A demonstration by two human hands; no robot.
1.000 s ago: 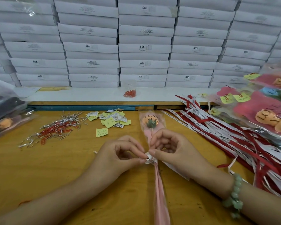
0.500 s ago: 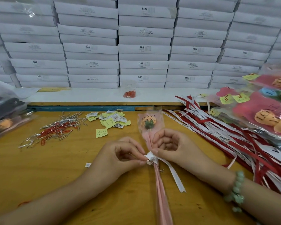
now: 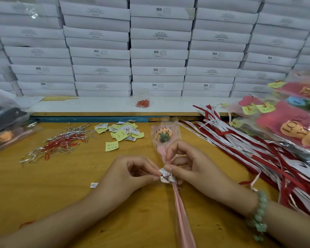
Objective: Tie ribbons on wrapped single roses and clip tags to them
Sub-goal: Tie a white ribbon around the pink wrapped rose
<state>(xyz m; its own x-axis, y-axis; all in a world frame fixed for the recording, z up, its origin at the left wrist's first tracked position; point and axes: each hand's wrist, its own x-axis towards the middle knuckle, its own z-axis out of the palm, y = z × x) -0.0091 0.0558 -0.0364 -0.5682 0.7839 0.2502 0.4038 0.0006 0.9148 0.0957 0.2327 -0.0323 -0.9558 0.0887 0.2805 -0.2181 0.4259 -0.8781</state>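
A single rose in a pink and clear wrap [image 3: 164, 136] lies lengthwise on the wooden table [image 3: 43, 190], its head pointing away from me. A white ribbon [image 3: 165, 176] is bunched into a knot around the stem. My left hand [image 3: 131, 176] pinches the ribbon from the left. From the right, my right hand [image 3: 188, 167] pinches it with thumb and forefinger. Yellow and white tags [image 3: 122, 132] lie in a heap beyond my left hand. Red and silver paper clips [image 3: 61, 144] are scattered further left.
Red and white ribbons [image 3: 258, 158] fan across the right side of the table. Wrapped roses with tags [image 3: 284, 122] are piled at the far right. White boxes [image 3: 157, 51] are stacked along the back. A small bag of red clips [image 3: 142, 102] sits on the ledge. Bagged goods [image 3: 4, 122] lie left.
The loose ribbon tail that trailed to the lower right half a second ago is drawn up into the knot. Both hands have stayed at the stem.
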